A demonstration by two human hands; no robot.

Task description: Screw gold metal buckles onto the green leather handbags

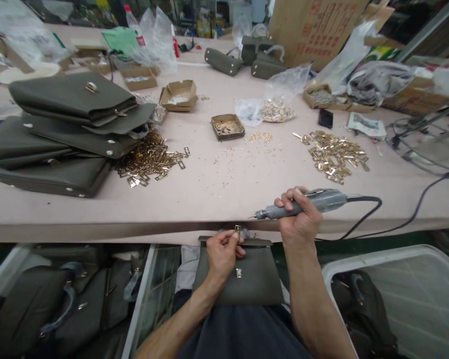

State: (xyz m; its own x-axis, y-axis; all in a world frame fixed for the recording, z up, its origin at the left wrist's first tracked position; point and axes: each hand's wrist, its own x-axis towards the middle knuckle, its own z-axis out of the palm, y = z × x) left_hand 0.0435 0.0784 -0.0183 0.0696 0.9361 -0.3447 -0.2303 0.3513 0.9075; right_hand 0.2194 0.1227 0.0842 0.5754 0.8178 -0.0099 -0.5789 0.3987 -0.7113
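In my lap lies a dark olive handbag (247,286) with a small metal clasp piece (239,273) on its front. My left hand (222,253), at the bag's upper edge, pinches a small rectangular metal frame (238,229) between thumb and fingers. My right hand (300,215) is wrapped round a grey electric screwdriver (322,201), held at the table's front edge to the right of the bag. Its thin bit points left, apart from the metal frame. A dark cable runs from the tool's rear end.
Olive bags (71,104) are stacked at the left beside a pile of metal frames (149,157). A small box of screws (227,127) stands mid-table. Gold hardware (333,154) lies at the right. Crates holding bags flank my lap, including a white crate (407,259).
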